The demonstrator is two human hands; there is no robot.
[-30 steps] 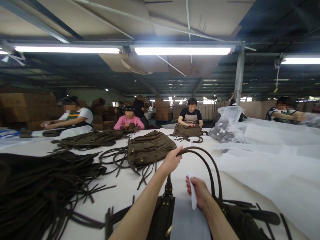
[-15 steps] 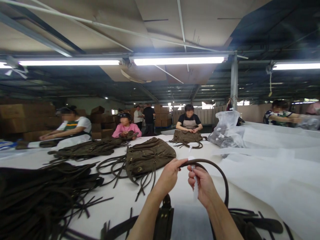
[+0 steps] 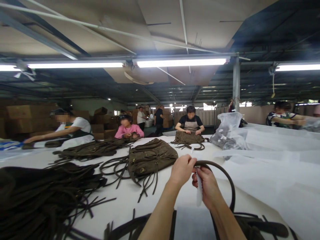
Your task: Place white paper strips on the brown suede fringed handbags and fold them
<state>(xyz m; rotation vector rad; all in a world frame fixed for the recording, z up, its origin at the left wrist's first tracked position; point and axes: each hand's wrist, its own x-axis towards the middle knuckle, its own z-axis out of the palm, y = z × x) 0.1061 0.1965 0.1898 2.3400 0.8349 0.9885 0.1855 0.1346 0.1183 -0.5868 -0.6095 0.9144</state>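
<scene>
My left hand [image 3: 183,168] is closed on a dark brown bag handle [image 3: 226,176], which arches up and over to the right. Close beside it, my right hand [image 3: 206,183] pinches a thin white strip [image 3: 199,191] hanging down just under the handle. Whether its fingers also touch the handle I cannot tell. Below both hands lies the dark bag [image 3: 250,226] the handle seems to belong to, partly hidden by my forearms. A pale grey sheet [image 3: 192,223] rests at its middle.
A finished-looking brown bag [image 3: 152,158] with tassels lies ahead on the white table [image 3: 120,196]. Dark bags are piled [image 3: 37,196] at left. Clear plastic [image 3: 270,176] covers the right side. Co-workers, one in pink [image 3: 130,130], handle bags across the table.
My left hand has shifted right along the handle, closer to my right hand. The white strip hangs a little lower in view. The camera has turned slightly left.
</scene>
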